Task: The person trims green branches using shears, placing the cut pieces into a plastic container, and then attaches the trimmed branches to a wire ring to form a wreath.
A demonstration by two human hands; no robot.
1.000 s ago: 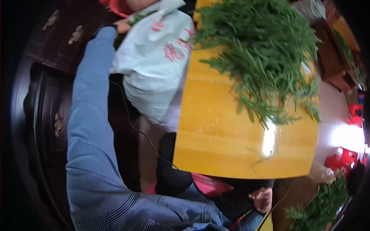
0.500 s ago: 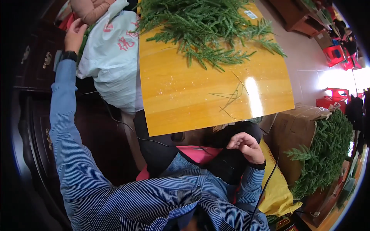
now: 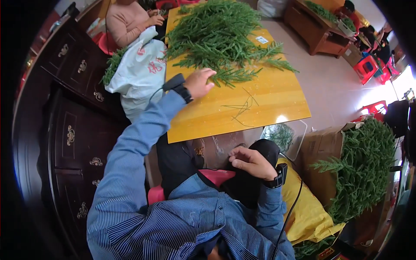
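Observation:
My left hand (image 3: 200, 83) is over the yellow tabletop (image 3: 195, 121), at the near edge of a heap of green artificial pine-like sprigs (image 3: 216, 32). Its fingers are loosely stretched and nothing shows in them; whether they touch the nearest sprig I cannot tell. Above my thigh, short of the table's front edge, my right hand (image 3: 255, 163) hovers half curled, fingers and thumb apart, holding nothing I can see. Several thin green stems (image 3: 240, 106) lie crossed on the table between the heap and the front edge.
A white sack (image 3: 138, 73) with greenery stands left of the table, beside a seated person (image 3: 130, 21). Right of me are a cardboard box (image 3: 320, 147) full of sprigs (image 3: 364, 169) and a yellow bag (image 3: 305, 206). A clear bin (image 3: 297, 134) sits under the table's right corner. Dark cabinets (image 3: 65, 108) line the left.
My left hand has come from the white sack's far side rightward to the table, near the heap. My right hand has shifted slightly left and up. The view has tilted to show more of the room.

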